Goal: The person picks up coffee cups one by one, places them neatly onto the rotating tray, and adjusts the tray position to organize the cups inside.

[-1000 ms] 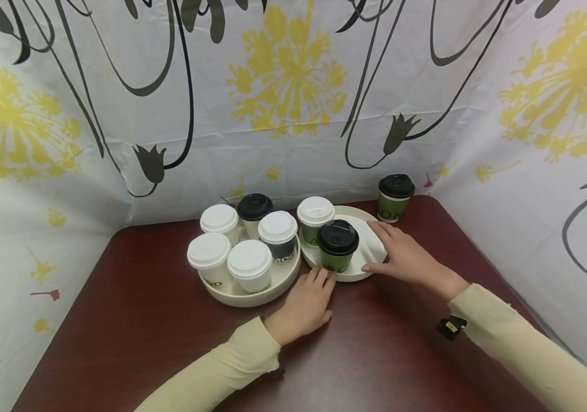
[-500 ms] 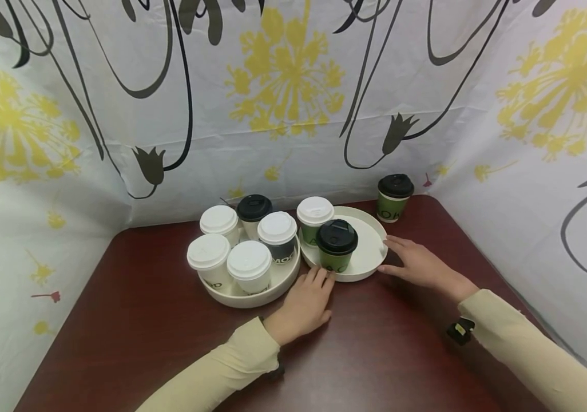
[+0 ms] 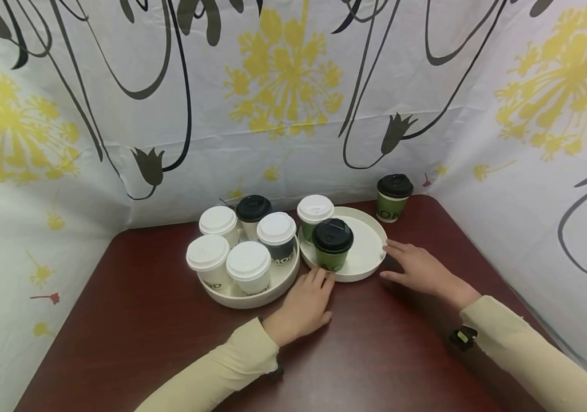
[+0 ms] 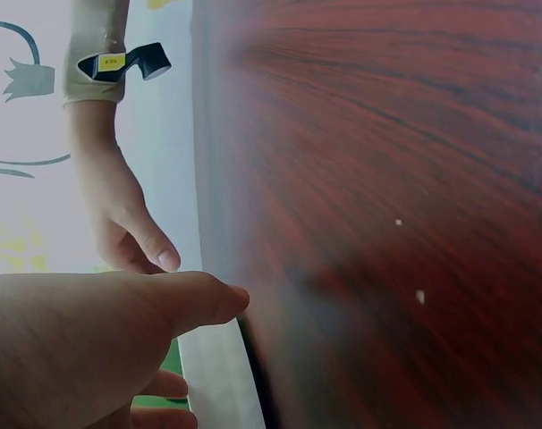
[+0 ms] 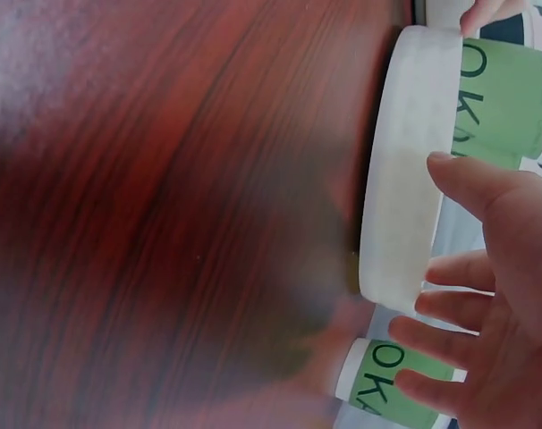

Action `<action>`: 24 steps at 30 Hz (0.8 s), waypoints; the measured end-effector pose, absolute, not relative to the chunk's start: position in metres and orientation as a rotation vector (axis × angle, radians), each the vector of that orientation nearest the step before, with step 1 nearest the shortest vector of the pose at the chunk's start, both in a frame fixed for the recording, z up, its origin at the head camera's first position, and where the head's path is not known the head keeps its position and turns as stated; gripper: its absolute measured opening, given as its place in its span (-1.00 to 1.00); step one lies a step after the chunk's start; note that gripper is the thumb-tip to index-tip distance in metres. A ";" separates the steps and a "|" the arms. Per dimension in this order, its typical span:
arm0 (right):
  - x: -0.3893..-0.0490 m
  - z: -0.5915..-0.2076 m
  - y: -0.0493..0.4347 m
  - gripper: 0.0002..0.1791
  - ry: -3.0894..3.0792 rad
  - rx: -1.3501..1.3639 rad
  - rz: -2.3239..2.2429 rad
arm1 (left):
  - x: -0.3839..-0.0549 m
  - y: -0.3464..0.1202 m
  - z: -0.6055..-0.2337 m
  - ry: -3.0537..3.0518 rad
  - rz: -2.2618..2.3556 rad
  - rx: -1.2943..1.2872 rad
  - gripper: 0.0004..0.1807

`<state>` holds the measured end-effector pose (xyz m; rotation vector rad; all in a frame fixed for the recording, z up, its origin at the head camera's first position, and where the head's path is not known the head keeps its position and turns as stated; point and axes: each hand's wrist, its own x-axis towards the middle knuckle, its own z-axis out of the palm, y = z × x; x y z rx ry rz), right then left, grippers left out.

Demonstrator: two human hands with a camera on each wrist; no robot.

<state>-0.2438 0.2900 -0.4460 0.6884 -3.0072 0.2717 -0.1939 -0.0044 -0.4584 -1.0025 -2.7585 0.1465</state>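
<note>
A round cream tray [image 3: 368,252] on the table holds a green paper cup with a black lid [image 3: 332,245] and a green cup with a white lid [image 3: 315,217]. My left hand [image 3: 301,306] reaches over the tray's front rim, its fingertips close to the black-lidded cup's base; contact with that cup is unclear. At the tray's right rim is my right hand [image 3: 424,274], fingers extended. In the right wrist view, the thumb and spread fingers of this hand [image 5: 512,250] lie along the tray wall [image 5: 405,179]. In the left wrist view the thumb [image 4: 199,299] is extended.
A second cream tray [image 3: 237,300], left of the first, carries several lidded cups, such as a white-lidded one [image 3: 249,266]. Another green, black-lidded cup [image 3: 393,200] stands on the table [image 3: 376,349] at the back right. Patterned cloth [image 3: 293,160] hangs behind and at the sides.
My right hand has drawn back from over the tray to its right rim. The black-lidded cup on the tray has shifted slightly left. My left hand has stayed in place.
</note>
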 end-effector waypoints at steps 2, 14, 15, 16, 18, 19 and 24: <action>-0.240 -0.445 0.288 -0.25 -3.005 0.692 0.241 | -0.194 -0.003 -0.459 -2.750 0.152 -1.011 -0.13; -0.221 -0.443 0.274 -0.27 -2.980 0.725 0.090 | -0.192 0.003 -0.457 -2.748 0.197 -1.042 -0.14; -0.219 -0.442 0.272 -0.27 -2.975 0.727 0.076 | -0.192 0.003 -0.457 -2.745 0.201 -1.045 -0.15; -0.218 -0.442 0.271 -0.28 -2.971 0.730 0.066 | -0.192 0.003 -0.457 -2.740 0.202 -1.049 -0.15; -0.216 -0.441 0.268 -0.29 -2.962 0.739 0.043 | -0.192 0.004 -0.458 -2.741 0.204 -1.059 -0.15; -0.214 -0.440 0.267 -0.29 -2.958 0.745 0.034 | -0.191 0.005 -0.458 -2.744 0.205 -1.064 -0.15; -0.210 -0.436 0.261 -0.31 -2.946 0.757 0.009 | -0.191 0.006 -0.458 -2.757 0.235 -1.067 -0.11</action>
